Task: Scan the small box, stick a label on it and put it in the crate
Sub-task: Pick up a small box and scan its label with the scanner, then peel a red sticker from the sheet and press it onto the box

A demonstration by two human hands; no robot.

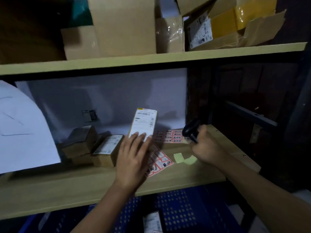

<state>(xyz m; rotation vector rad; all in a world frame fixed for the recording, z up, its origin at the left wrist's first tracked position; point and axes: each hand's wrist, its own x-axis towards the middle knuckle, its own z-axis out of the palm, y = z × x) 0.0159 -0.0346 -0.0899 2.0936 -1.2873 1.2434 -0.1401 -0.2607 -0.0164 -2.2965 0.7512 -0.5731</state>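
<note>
My left hand (133, 155) holds a small flat box (144, 121) tilted up above the shelf, its white printed label facing me. My right hand (204, 148) grips a black barcode scanner (191, 130) just to the right of the box. Between and under the hands lie two sheets of red-framed stickers, one sheet (170, 136) behind and one sheet (159, 160) partly under my left hand. A blue perforated crate (178, 209) sits below the shelf with a labelled box (152, 221) inside it.
Several small cardboard boxes (94, 145) are stacked on the wooden shelf (67, 190) to the left. Two yellow paper scraps (184, 158) lie by my right hand. A large white sheet (21, 128) hangs at far left. Big cartons (124, 26) fill the upper shelf.
</note>
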